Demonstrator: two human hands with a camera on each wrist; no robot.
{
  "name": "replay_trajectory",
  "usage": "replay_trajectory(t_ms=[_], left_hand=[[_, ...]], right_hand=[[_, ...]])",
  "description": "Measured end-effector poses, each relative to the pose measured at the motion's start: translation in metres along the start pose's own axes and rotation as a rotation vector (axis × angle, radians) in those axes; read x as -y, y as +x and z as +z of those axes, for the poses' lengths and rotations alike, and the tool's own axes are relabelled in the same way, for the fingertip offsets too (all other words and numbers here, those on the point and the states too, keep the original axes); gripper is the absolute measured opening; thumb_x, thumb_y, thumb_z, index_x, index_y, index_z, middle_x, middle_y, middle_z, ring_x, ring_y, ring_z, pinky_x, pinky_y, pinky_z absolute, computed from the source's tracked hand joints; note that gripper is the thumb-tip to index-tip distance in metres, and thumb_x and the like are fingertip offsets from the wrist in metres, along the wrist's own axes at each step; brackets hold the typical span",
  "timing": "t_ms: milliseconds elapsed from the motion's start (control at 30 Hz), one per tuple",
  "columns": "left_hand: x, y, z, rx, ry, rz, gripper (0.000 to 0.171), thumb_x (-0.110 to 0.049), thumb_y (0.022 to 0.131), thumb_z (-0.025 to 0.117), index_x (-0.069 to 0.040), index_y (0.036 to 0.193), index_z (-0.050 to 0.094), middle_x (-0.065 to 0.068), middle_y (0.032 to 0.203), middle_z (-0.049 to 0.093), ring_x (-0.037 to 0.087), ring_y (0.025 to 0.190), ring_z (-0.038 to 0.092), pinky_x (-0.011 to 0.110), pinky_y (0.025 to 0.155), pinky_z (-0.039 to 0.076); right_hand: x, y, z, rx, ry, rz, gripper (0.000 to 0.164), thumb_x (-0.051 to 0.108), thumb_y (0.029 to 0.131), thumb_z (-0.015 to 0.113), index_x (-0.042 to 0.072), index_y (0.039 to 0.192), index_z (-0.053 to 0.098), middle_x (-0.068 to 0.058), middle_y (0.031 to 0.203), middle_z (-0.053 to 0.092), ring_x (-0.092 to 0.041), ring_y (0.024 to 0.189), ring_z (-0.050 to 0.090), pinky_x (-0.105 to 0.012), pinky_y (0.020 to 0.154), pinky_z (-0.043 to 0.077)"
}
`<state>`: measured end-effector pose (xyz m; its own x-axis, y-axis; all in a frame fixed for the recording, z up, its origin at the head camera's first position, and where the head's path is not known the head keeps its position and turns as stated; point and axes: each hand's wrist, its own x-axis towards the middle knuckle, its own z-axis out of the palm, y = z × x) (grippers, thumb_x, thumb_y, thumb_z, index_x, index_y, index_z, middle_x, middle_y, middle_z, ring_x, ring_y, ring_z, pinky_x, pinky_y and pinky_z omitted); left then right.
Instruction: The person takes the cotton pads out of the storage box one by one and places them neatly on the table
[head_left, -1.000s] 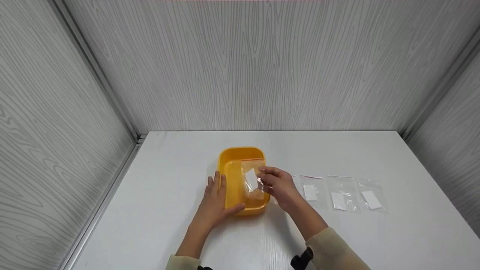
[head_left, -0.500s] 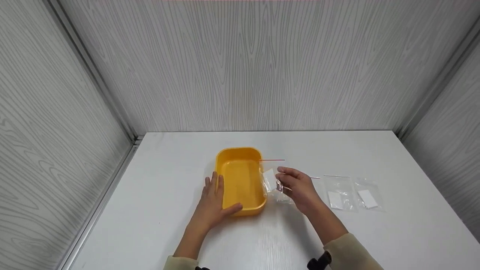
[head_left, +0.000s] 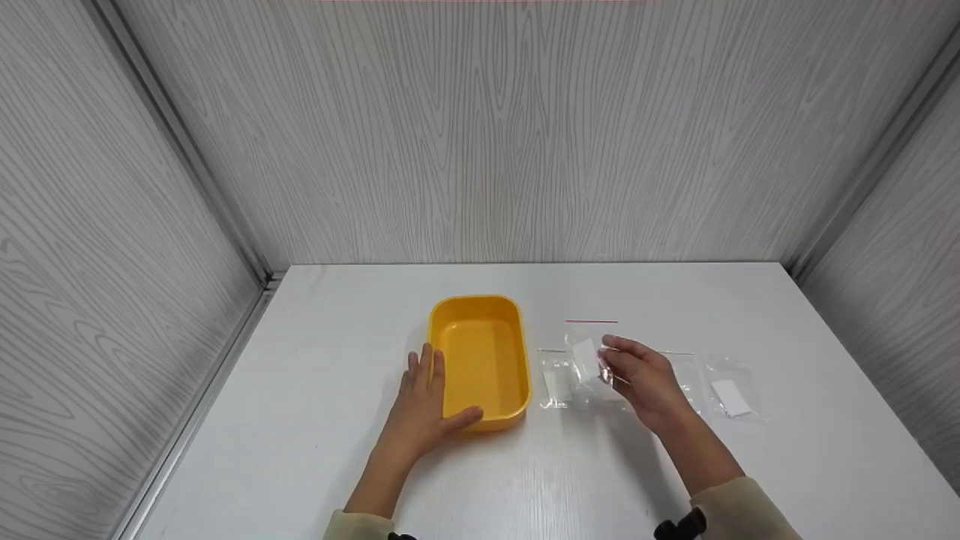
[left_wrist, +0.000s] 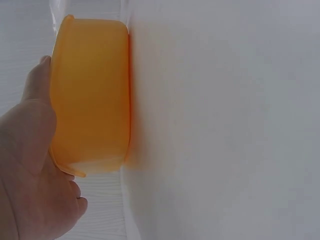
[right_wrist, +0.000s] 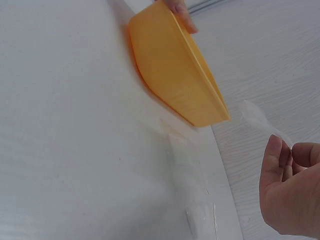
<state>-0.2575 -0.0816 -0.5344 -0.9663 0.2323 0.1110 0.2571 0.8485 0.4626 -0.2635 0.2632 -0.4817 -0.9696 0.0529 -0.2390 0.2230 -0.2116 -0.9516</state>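
Note:
A yellow plastic basin (head_left: 481,360) stands on the white table with nothing inside it. My left hand (head_left: 420,409) rests on it, straight fingers along its left rim and thumb over the near rim; the left wrist view shows the basin's side (left_wrist: 92,95) next to this hand. To the right of the basin, my right hand (head_left: 641,379) pinches a small clear zip-lock bag (head_left: 583,352) with a red seal line and a white card inside. The bag hangs above the table, and the right wrist view shows it (right_wrist: 257,117) edge-on beyond the fingertips.
Several similar clear bags lie in a row on the table: one (head_left: 555,386) beside the basin, another (head_left: 681,364) partly behind the right hand, and one (head_left: 731,396) at the far right. Wood-grain panels enclose the table (head_left: 300,450) at the back and sides.
My right hand has carried the pinched bag rightward from over the basin to above the row of bags. My left hand has stayed at the basin.

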Motion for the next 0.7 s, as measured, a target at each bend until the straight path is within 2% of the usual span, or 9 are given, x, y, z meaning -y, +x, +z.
replay_trajectory(t_ms=[167,333,533,700], left_hand=[[0.000,0.001,0.000,-0.005,0.021,0.007,0.118,-0.074,0.081,0.062,-0.002,0.160,0.010,0.016,0.168,-0.001,0.033,0.155,-0.002,0.049,0.124,0.009],[0.001,0.002,0.001,-0.004,0.036,0.016,0.118,-0.075,0.081,0.061,-0.002,0.159,0.010,0.017,0.168,-0.001,0.032,0.155,-0.003,0.049,0.124,0.008],[0.000,0.002,0.000,-0.001,0.062,0.025,0.119,-0.075,0.082,0.059,0.002,0.158,0.009,0.019,0.167,0.000,0.033,0.155,-0.001,0.049,0.124,0.009],[0.000,0.002,-0.002,0.012,0.063,0.025,0.120,-0.074,0.083,0.059,0.004,0.158,0.007,0.021,0.167,0.000,0.033,0.155,-0.001,0.049,0.124,0.009]], right_hand=[[0.006,-0.005,-0.027,-0.033,-0.001,0.018,0.041,0.012,0.099,0.062,0.003,0.138,0.053,0.003,0.103,0.070,-0.009,0.095,0.065,-0.022,0.083,0.055],[0.012,-0.010,-0.057,-0.053,0.038,0.036,0.029,0.013,0.098,0.064,0.011,0.126,0.062,0.006,0.102,0.070,-0.007,0.095,0.065,-0.020,0.083,0.055],[0.019,-0.016,-0.093,-0.070,0.062,0.041,0.030,0.015,0.097,0.066,0.012,0.126,0.061,0.009,0.106,0.070,-0.004,0.096,0.064,-0.018,0.081,0.054],[0.027,-0.021,-0.119,-0.069,0.125,0.044,0.021,0.014,0.096,0.067,0.015,0.118,0.067,0.011,0.107,0.069,-0.003,0.097,0.063,-0.017,0.081,0.053]])
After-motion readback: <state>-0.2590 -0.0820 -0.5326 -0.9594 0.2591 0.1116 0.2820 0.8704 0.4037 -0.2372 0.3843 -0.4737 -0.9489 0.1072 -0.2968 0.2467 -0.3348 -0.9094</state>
